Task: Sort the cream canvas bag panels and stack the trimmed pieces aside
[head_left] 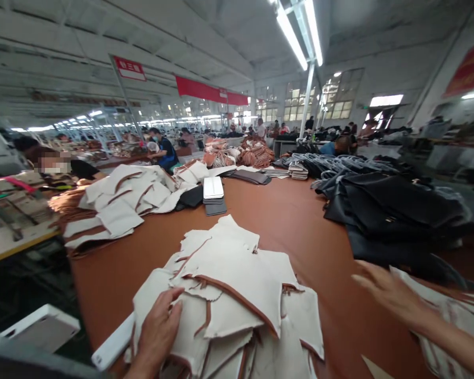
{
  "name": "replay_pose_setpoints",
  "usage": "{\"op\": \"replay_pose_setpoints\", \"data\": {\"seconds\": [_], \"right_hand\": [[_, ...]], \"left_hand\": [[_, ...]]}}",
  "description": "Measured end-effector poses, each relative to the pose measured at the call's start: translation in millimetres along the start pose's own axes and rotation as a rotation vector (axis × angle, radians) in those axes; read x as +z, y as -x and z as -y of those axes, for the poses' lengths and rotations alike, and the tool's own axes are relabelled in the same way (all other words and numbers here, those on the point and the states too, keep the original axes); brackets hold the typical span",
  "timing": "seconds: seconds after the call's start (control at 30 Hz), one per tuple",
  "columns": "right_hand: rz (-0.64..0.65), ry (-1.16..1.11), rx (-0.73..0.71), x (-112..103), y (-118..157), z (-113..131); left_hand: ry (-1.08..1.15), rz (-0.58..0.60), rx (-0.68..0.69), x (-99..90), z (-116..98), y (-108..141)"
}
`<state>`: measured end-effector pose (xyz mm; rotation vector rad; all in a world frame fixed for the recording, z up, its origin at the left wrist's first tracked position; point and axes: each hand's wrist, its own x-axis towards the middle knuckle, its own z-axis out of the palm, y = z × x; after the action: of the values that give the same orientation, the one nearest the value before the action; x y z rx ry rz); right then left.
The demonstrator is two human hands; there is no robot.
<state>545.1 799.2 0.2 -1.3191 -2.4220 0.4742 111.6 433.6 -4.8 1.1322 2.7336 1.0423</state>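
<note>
A heap of off-white cut fabric pieces with brown edging [240, 284] is spread in overlapping layers across the brown tabletop [276, 210]. My left hand [158, 326] rests on the heap's left side, thumb and forefinger slightly apart, nothing visibly gripped. To the right, my right hand [387, 289] is stretched out with its fingers extended and holds nothing. It is nearest a second stack of off-white pieces [458, 305] at the right edge, partly covered by my forearm. Whether that hand touches the stack, I cannot tell.
Black bags [403, 205] lie piled at the right. More off-white pieces [122, 195] are heaped at the far left, beside small grey and white stacked pieces [214, 195]. A white box-like object [114, 342] sits at the near-left edge. A co-worker [161, 147] sits beyond.
</note>
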Motion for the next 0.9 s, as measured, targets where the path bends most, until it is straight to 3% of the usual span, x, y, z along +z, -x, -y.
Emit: {"op": "replay_pose_setpoints", "data": {"seconds": [0.07,0.17,0.2,0.27,0.37,0.47,0.57,0.63,0.73,0.9], "right_hand": [[0.244,-0.07,-0.258,38,2,91],[0.381,-0.105,-0.433,97,13,217],[0.419,-0.086,-0.46,113,14,244],[0.475,-0.05,-0.49,135,8,274],[0.505,-0.095,-0.476,140,-25,272],[0.478,-0.288,-0.426,115,-70,258],[0.583,-0.465,-0.406,85,-98,255],[0.661,-0.589,-0.342,75,-104,257],[0.607,-0.646,-0.216,78,-105,256],[0.5,-0.651,-0.134,103,-100,258]], "left_hand": [[-0.017,0.016,0.084,2.0,5,1],[-0.06,0.028,0.132,-2.7,18,3],[-0.056,0.032,0.11,-5.7,23,4],[-0.037,0.041,0.064,-11.7,33,7],[-0.003,0.039,0.025,-16.3,42,6],[0.029,0.0,-0.018,-14.4,42,-12],[0.007,0.045,-0.092,-8.7,38,-51],[0.01,0.131,-0.155,-4.1,37,-81],[0.081,0.252,-0.186,1.4,36,-116],[0.351,0.438,-0.215,2.7,21,-138]]}}
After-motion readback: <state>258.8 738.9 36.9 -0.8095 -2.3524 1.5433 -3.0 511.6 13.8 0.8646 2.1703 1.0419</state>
